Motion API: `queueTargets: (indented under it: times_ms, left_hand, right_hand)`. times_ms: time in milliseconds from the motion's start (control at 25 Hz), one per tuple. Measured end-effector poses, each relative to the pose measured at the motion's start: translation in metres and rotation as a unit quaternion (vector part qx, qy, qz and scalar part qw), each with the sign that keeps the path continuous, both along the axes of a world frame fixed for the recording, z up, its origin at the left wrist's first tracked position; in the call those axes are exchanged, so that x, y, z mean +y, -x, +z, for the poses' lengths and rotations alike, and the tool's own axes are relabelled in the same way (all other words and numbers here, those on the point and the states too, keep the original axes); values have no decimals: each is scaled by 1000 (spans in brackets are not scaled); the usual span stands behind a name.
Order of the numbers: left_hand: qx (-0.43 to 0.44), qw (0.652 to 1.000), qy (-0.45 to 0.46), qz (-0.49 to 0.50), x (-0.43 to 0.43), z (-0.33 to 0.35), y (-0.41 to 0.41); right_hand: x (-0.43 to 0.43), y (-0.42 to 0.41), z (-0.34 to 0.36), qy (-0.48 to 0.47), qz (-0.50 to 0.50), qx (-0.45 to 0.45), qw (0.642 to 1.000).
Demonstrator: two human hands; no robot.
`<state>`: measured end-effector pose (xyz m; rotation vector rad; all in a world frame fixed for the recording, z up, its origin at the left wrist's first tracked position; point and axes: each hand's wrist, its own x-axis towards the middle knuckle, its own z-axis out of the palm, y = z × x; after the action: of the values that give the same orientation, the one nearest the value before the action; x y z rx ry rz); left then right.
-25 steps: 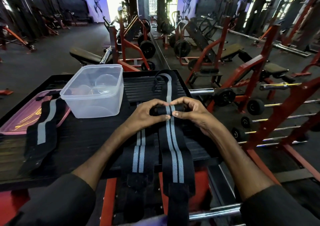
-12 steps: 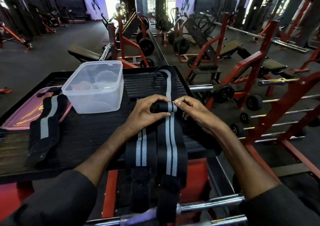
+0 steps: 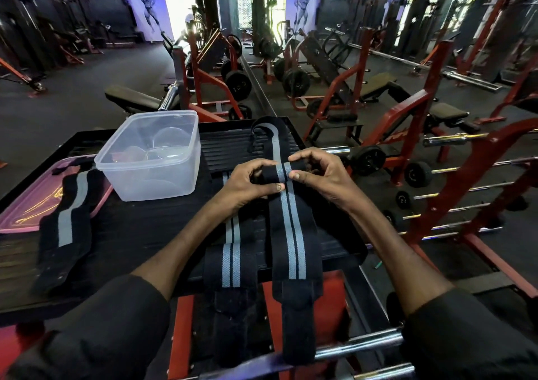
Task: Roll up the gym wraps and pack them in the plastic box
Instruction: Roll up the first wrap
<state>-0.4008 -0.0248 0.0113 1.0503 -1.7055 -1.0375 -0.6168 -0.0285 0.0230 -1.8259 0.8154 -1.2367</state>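
A black gym wrap with two grey stripes (image 3: 292,240) lies lengthwise on the black table (image 3: 139,231), its near end hanging over the edge. Its far end is a small tight roll pinched between my left hand (image 3: 247,184) and my right hand (image 3: 317,173). A second striped wrap (image 3: 231,260) lies flat just left of it, partly under my left hand. A third wrap (image 3: 269,135) stretches beyond the hands. A fourth wrap (image 3: 65,225) lies at the left, partly on the pink lid. The clear plastic box (image 3: 151,158) stands open left of my hands.
A pink lid (image 3: 26,205) rests at the table's left edge under the fourth wrap. Red racks with barbells (image 3: 454,175) stand close on the right. Chrome bars (image 3: 358,344) run below the table's near edge. Benches and weight machines fill the gym floor beyond.
Both hands have turned the roll toward me, so it is thicker and the flat length of the wrap is shorter. The other wraps and the box have not moved.
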Motion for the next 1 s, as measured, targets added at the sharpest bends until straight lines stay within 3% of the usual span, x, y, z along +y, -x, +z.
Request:
queueTargets:
  times_ms: [120,240,320,440,600,720,880,1000]
  left_hand:
    - [-21,997,63,39,-6,-12,0]
    - [-38,994,81,55,-9,-18,1]
    - [-31,994,83,58,-9,-19,1]
    - [-15,994,87,57,-9,-20,2]
    - [-8,995,80,66,-10,-18,2]
    - [-24,998,57,30,-5,-9,6]
    - [-36,998,-39,-44,1,0,4]
    - [-76,997,18,-20,4,-2,-1]
  right_hand:
    - [0,1,1,-92,13,12,996]
    - [4,-5,9,-259,32,-68,963]
    - [2,-11,8,-290,16,-90,953]
    - [-1,-12,-6,-243,-13,14,970]
    - [-4,-7,-11,-69,-55,87,992]
    - [-6,-3,-11,10,-67,58,996]
    - [0,2,-9,39,-69,27,996]
    - [6,4,-9,44,-57,21,997]
